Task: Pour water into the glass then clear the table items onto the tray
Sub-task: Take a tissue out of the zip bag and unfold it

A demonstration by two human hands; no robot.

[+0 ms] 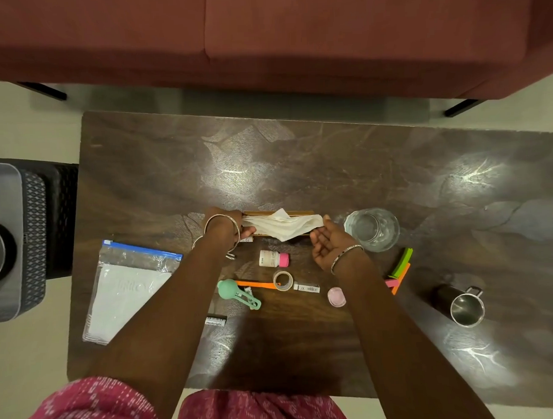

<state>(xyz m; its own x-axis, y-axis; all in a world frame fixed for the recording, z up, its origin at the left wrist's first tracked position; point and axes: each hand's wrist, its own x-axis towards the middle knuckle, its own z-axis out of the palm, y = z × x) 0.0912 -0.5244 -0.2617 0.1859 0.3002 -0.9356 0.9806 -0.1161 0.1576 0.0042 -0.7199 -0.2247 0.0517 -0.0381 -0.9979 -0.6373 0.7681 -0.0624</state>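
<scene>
A flat wooden tissue box (pixel 297 213) with a crumpled white tissue (pixel 282 226) on top lies at the table's middle. My left hand (pixel 227 226) grips its left end. My right hand (pixel 329 243) holds its right end, palm turned inward and thumb on the tissue. Just right of that hand stands the clear glass (pixel 371 229) with water in it. A steel mug (pixel 466 307) stands at the near right. The grey tray (pixel 5 237) rests on a black stool off the table's left edge, with a dark round item partly in view on it.
Below my hands lie a white bottle with a pink cap (pixel 274 259), a tape roll (pixel 283 280), an orange stick (pixel 256 284), a green bulb tool (pixel 227 288), a small white box (pixel 306 287), a pink lid (pixel 337 296), sticky notes (pixel 399 271) and a zip bag (pixel 127 289). A red sofa (pixel 263 37) stands behind the table.
</scene>
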